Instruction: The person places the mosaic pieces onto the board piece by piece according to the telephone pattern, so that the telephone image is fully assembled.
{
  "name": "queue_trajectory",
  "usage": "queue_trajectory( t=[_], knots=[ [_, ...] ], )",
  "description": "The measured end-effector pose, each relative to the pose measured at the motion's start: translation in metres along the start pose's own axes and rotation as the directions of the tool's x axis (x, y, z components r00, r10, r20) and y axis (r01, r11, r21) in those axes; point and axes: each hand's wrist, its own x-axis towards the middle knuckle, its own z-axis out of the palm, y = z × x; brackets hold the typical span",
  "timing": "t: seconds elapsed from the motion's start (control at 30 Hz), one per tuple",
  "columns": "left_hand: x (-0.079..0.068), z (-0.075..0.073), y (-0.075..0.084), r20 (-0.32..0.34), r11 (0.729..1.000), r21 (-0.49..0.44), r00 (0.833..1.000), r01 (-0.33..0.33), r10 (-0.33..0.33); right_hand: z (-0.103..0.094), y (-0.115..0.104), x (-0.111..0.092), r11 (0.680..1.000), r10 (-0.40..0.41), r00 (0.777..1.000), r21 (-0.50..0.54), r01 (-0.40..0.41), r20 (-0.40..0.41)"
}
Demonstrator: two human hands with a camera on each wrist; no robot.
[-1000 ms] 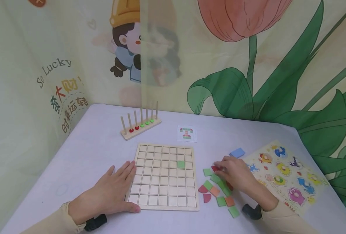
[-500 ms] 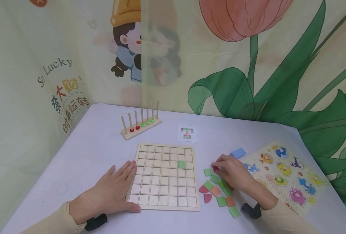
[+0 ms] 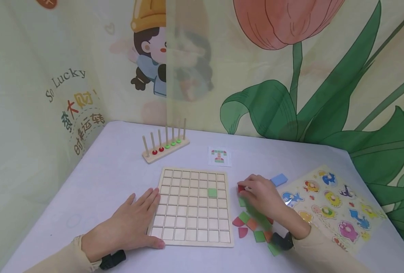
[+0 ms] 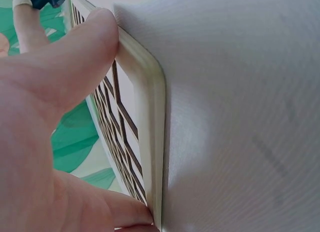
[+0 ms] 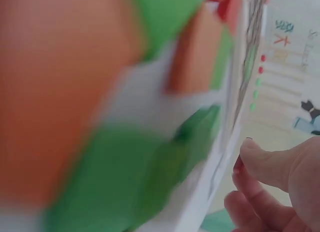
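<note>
My left hand [image 3: 126, 223] lies along the left side of the wooden grid board [image 3: 184, 242], fingers straight, thumb at its front corner. In the left wrist view, the thumb [image 4: 90, 52] touches the board's rim [image 4: 152, 102]. One green square tile [image 3: 212, 192] sits in a cell toward the board's right side. My right hand [image 3: 264, 199] pinches a red tile [image 3: 241, 188] between thumb and fingertips, just right of the board; its full shape is hidden. Below that hand lie loose tiles: green squares [image 3: 259, 236], orange ones [image 3: 252, 224] and red quarter-rounds [image 3: 243, 232].
A small pattern card [image 3: 219, 156] lies behind the board. Farther left stands a peg rack [image 3: 165, 150] with red and green rings. To the right are a blue block [image 3: 279, 179] and a sheet of animal pictures [image 3: 324, 189], partly under the right forearm.
My right hand has lifted the red tile from the pile and carried it left toward the board. The left hand keeps its place.
</note>
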Motion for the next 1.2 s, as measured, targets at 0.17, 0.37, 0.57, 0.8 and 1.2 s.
queue_trajectory(
  t=[0.17, 0.37, 0.57, 0.8, 1.2],
  knots=[
    [-0.001, -0.001, 0.0, 0.006, 1.0, 0.001, 1.0, 0.004, -0.004, 0.004, -0.02, 0.022, 0.998, -0.023, 0.999, 0.059, 0.021, 0.035],
    [-0.001, -0.001, 0.0, 0.011, 1.0, -0.002, 1.0, 0.007, -0.007, 0.013, -0.041, 0.045, 0.994, -0.033, 0.995, 0.111, 0.022, 0.098],
    [-0.001, -0.001, 0.0, 0.011, 1.0, -0.011, 1.0, 0.005, -0.005, 0.022, -0.052, 0.057, 0.994, -0.01, 0.99, 0.105, -0.005, 0.141],
    [-0.002, -0.001, 0.001, 0.01, 1.0, -0.011, 1.0, 0.01, -0.01, 0.027, -0.056, 0.063, 0.994, 0.021, 0.986, 0.103, -0.038, 0.167],
    [-0.001, 0.0, 0.0, 0.007, 1.0, 0.003, 1.0, 0.009, -0.009, 0.028, -0.056, 0.064, 0.982, 0.05, 0.978, 0.166, -0.085, 0.202]
  ],
)
